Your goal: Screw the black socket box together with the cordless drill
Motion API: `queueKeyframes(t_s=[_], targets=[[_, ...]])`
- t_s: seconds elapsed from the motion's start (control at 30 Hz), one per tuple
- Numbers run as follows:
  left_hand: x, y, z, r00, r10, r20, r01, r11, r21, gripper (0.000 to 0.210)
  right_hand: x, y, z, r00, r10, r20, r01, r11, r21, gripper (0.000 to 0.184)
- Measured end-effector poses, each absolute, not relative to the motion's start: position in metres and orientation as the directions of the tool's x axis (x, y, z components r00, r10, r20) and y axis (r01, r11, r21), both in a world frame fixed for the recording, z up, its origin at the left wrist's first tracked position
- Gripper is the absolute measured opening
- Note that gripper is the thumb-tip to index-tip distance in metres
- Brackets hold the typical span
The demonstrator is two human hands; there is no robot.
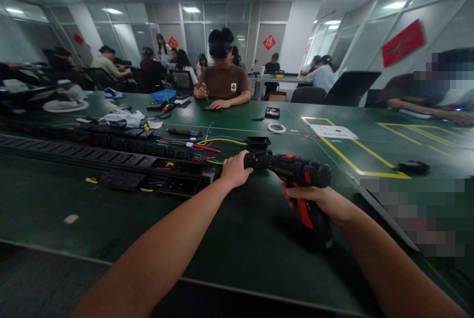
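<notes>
My right hand [314,197] is wrapped round the grip of a black and orange cordless drill [296,169], which points left. My left hand [236,170] is closed on a small black part [250,161] at the drill's tip; its exact kind is hard to make out. To the left of that hand lies a long black power strip [92,152] with rows of sockets. Blue, yellow, green and red wires [211,140] run from near the strips to a small black box [258,141] just beyond my left hand.
A screwdriver-like tool [183,132], a roll of white tape [276,128] and a paper sheet [334,132] lie on the green table [229,239]. A co-worker [224,81] sits opposite. Yellow tape outlines [374,157] mark the right side.
</notes>
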State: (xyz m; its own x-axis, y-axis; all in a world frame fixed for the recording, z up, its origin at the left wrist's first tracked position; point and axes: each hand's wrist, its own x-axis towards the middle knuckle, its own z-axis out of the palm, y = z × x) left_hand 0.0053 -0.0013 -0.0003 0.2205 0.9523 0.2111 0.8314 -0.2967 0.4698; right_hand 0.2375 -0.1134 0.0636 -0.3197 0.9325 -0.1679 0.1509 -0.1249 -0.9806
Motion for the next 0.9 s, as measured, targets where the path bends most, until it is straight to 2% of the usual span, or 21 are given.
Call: queueKeyframes(t_s=[0.9], targets=[[0.0053, -0.0018, 0.0013, 0.222, 0.958, 0.182, 0.832, -0.284, 0.477, 0.059, 0.2392, -0.1123, 0.0621, -0.331, 0.929, -0.167, 0.152, -0.122, -0.981, 0.035]])
